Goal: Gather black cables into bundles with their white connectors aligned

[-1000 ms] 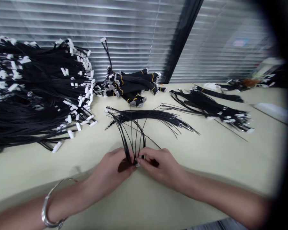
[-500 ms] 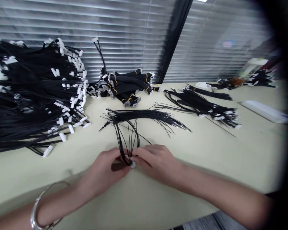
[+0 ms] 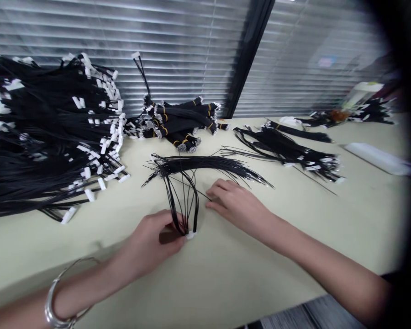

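My left hand [image 3: 157,235] is closed on a white connector [image 3: 191,235] low over the table. Several thin black wires rise from the connector and arch back toward the loose wire bundle [image 3: 205,163]. To the right, my right hand [image 3: 234,203] has its thumb and index finger together at the end of a single black wire [image 3: 202,194]. That wire slants up to the left, toward the bundle. The bundle lies across the table just beyond both hands, its metal-tipped ends fanned out on the right.
A big heap of black cables [image 3: 48,137] with white connectors fills the left side. Wire bundles tied with yellow bands [image 3: 181,121] lie by the window blinds [image 3: 171,45]. More black wires [image 3: 291,151], a white strip [image 3: 378,158] and a clear container [image 3: 359,98] are at right.
My right hand has left the connector and moved up and to the right, to the end of a loose wire. My left hand stays in place on the connector.
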Available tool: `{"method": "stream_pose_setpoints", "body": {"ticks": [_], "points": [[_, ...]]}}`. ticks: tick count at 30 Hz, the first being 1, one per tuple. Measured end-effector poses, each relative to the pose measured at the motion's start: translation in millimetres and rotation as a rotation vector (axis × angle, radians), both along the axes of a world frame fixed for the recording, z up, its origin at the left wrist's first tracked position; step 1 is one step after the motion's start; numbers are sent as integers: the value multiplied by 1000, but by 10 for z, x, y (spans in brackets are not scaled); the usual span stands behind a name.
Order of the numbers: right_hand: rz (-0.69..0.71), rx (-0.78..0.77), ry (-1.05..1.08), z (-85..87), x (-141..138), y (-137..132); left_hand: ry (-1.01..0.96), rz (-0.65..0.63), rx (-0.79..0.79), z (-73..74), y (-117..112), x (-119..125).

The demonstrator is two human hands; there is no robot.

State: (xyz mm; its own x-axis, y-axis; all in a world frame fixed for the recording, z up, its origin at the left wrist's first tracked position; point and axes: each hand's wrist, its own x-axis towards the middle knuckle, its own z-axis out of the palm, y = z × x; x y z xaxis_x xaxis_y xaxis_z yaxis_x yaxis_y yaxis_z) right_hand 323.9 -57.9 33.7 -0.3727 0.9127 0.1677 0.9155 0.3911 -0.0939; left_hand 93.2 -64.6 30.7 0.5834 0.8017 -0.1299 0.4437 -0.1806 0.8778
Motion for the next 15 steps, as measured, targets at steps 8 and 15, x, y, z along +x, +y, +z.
{"method": "stream_pose_setpoints", "body": {"ticks": [8, 15], "points": [[-89, -157, 124, -3, 104, -64, 9, -26, 53, -12, 13, -6], [88, -1099, 1173, 124, 82, 13, 9, -35, 67, -20, 10, -17]]}}
